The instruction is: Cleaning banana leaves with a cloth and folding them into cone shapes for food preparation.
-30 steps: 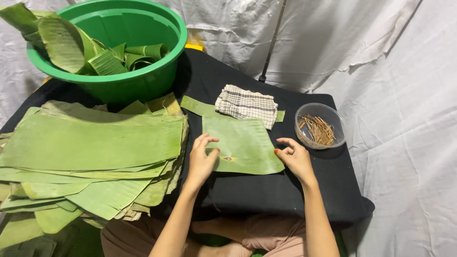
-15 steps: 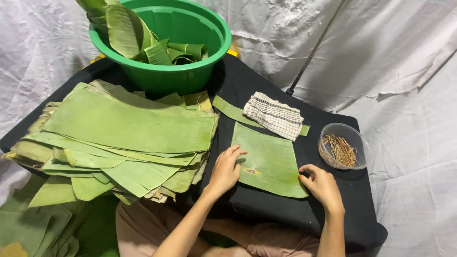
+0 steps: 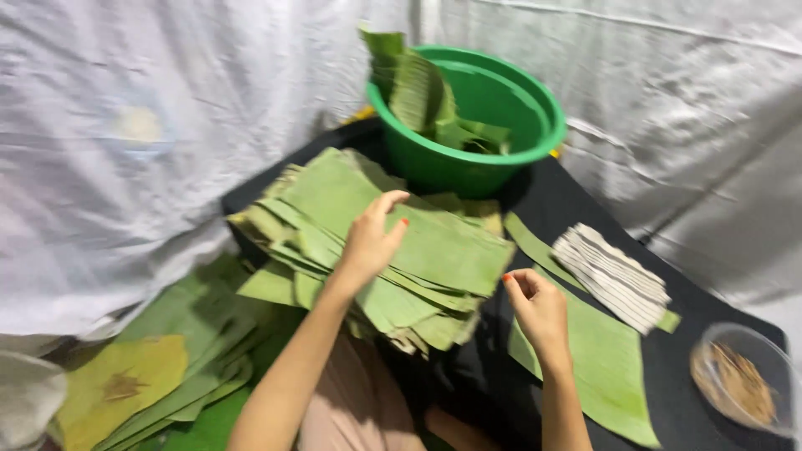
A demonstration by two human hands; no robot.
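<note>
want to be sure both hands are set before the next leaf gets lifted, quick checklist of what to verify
1. Left hand on the stack of cut green banana leaves: ok, resting on top.
2. Right hand free: ok, loosely curled, holding nothing.
3. Single flat green leaf piece lying spread on the black table: ok.
4. Folded checked cloth off that leaf: ok.
5. One leaf separated from the stack: cannot tell, blurred.

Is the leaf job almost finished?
Not nearly. Done: one cut leaf lies flat on the black table. In hand: the left hand reaches onto the leaf stack; the right hand hovers at its edge. Left: the tall stack and leaves in the green tub.
</note>
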